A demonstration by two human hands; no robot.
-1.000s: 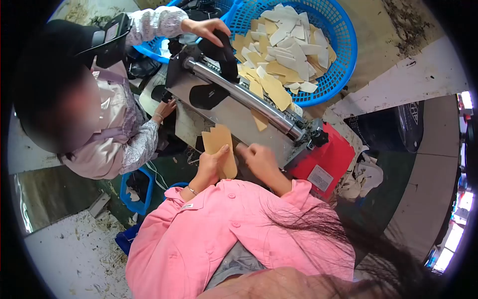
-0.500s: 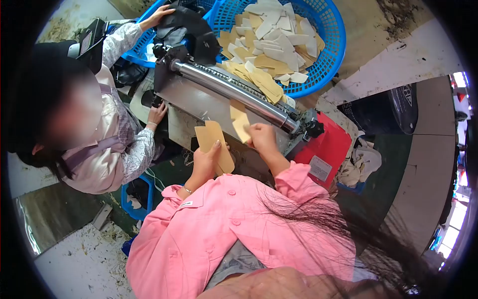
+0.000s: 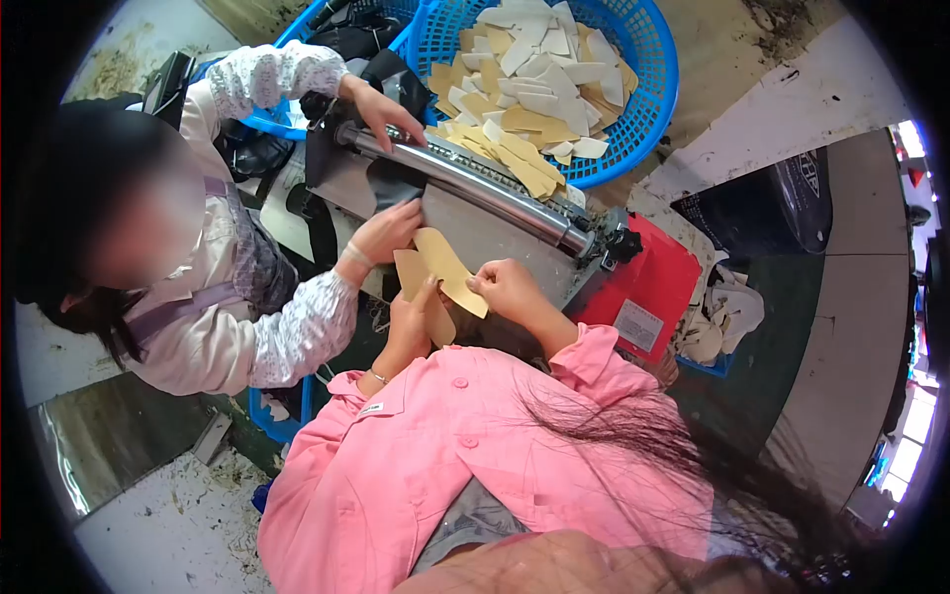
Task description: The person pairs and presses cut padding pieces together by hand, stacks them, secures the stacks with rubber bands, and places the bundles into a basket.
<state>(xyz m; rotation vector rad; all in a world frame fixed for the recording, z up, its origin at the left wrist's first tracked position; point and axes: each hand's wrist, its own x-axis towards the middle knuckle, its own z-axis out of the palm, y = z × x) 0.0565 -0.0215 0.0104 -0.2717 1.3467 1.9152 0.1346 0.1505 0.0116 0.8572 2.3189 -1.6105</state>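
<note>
My left hand (image 3: 409, 325) is closed around tan cut-out pieces (image 3: 414, 269), which look like thin card or leather board. My right hand (image 3: 507, 288) pinches the lower right end of another tan piece (image 3: 450, 263), which lies partly over those in my left hand. Just beyond is a machine with a shiny metal roller (image 3: 475, 183) above a flat metal plate (image 3: 475, 224). On the left, a co-worker's hand (image 3: 387, 235) holds a black piece (image 3: 396, 185) at the roller, and the co-worker's other hand (image 3: 387, 116) reaches over the roller.
Behind the machine, a round blue basket (image 3: 648, 148) holds many tan and white pieces. Another blue basket (image 3: 287, 49) has black pieces. A red panel with a label (image 3: 658, 297) is at the machine's right end, near a bin of scraps (image 3: 727, 322). The co-worker (image 3: 188, 267) stands close on my left.
My right hand has come back from the roller toward my left hand, now with a tan piece over the others. The co-worker's hands have moved right to the roller with a black piece.
</note>
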